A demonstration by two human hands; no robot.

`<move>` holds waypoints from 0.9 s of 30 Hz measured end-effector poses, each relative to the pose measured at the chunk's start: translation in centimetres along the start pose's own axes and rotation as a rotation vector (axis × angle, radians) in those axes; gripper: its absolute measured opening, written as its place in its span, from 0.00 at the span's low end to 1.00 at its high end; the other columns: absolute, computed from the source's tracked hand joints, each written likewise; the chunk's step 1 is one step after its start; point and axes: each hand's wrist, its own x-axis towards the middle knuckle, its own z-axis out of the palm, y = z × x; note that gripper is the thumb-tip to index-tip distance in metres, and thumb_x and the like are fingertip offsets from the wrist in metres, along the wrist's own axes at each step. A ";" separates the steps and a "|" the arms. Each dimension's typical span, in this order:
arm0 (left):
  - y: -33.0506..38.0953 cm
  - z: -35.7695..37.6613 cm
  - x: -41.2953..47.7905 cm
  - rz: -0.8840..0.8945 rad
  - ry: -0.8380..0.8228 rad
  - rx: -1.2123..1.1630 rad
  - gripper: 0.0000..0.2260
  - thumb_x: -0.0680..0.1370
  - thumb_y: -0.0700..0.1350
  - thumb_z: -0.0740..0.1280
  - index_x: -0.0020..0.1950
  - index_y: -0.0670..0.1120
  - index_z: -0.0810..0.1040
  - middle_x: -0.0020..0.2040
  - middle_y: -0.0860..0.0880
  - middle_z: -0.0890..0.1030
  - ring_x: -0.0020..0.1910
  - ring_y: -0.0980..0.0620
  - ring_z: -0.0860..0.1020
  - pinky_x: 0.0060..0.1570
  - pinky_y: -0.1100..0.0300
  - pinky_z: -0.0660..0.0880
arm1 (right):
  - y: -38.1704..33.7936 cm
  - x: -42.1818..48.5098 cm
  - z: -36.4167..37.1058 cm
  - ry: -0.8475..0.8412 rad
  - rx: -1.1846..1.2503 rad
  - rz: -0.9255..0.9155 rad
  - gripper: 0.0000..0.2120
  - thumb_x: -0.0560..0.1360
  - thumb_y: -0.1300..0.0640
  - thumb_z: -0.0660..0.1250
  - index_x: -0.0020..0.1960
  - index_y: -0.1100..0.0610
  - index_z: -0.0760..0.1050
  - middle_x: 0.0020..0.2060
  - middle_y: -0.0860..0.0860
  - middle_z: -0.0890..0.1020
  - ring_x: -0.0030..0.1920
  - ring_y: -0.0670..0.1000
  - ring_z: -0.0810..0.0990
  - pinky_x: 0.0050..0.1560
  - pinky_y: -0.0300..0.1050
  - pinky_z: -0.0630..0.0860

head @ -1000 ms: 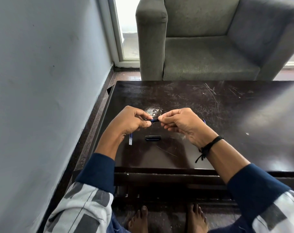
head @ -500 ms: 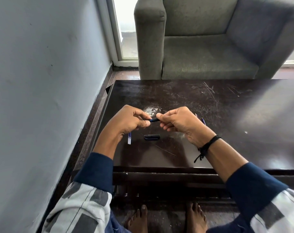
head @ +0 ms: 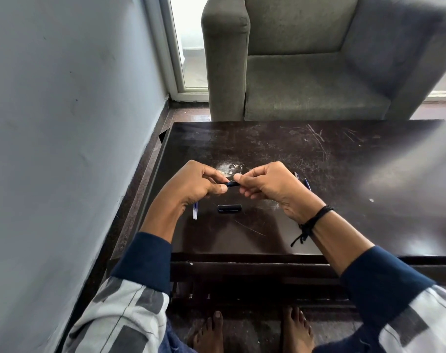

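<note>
A thin dark blue pen part (head: 232,184) is held level above the dark table (head: 344,174). My left hand (head: 194,184) pinches its left end between thumb and fingers. My right hand (head: 270,186) pinches its right end, and most of the part is hidden inside the fingers. Below the hands a short dark pen cap (head: 229,208) lies flat on the table. A clear refill with blue ink (head: 195,211) lies beside my left wrist. Blue pen pieces (head: 306,183) peek out behind my right hand.
A grey armchair (head: 318,72) stands right behind the table's far edge. A pale wall (head: 64,123) runs close along the left side. My bare feet (head: 255,329) are under the table's near edge. The table top is scratched.
Both hands stay on the pen part at the same spot. The gap between the fingertips looks slightly wider, showing a little more of the blue part.
</note>
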 end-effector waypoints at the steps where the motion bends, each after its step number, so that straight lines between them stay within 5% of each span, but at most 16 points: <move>1: 0.0 0.0 0.0 -0.003 0.001 -0.003 0.08 0.73 0.36 0.76 0.47 0.48 0.87 0.41 0.43 0.84 0.36 0.57 0.77 0.42 0.64 0.76 | 0.0 0.0 0.0 -0.001 0.007 -0.012 0.14 0.73 0.57 0.77 0.49 0.69 0.82 0.35 0.56 0.84 0.32 0.45 0.80 0.35 0.35 0.77; 4: 0.1 0.1 0.0 -0.008 0.003 -0.006 0.07 0.73 0.36 0.76 0.48 0.47 0.87 0.39 0.45 0.84 0.36 0.57 0.77 0.41 0.65 0.76 | 0.0 0.0 0.0 0.007 0.014 -0.043 0.11 0.72 0.63 0.76 0.50 0.70 0.81 0.35 0.58 0.83 0.31 0.46 0.79 0.35 0.35 0.77; 19: -0.3 0.0 0.4 -0.004 0.016 -0.020 0.07 0.74 0.36 0.75 0.50 0.44 0.86 0.38 0.47 0.83 0.29 0.66 0.78 0.36 0.71 0.75 | -0.1 -0.1 0.2 0.019 -0.006 -0.036 0.11 0.74 0.60 0.75 0.48 0.69 0.82 0.33 0.56 0.83 0.30 0.46 0.79 0.32 0.35 0.76; 27: -0.1 0.0 0.2 0.006 0.021 -0.013 0.08 0.74 0.36 0.75 0.52 0.44 0.87 0.43 0.42 0.85 0.34 0.60 0.78 0.39 0.68 0.76 | -0.1 0.0 0.0 0.013 0.020 -0.060 0.09 0.73 0.62 0.76 0.48 0.69 0.83 0.35 0.57 0.84 0.33 0.46 0.81 0.35 0.35 0.78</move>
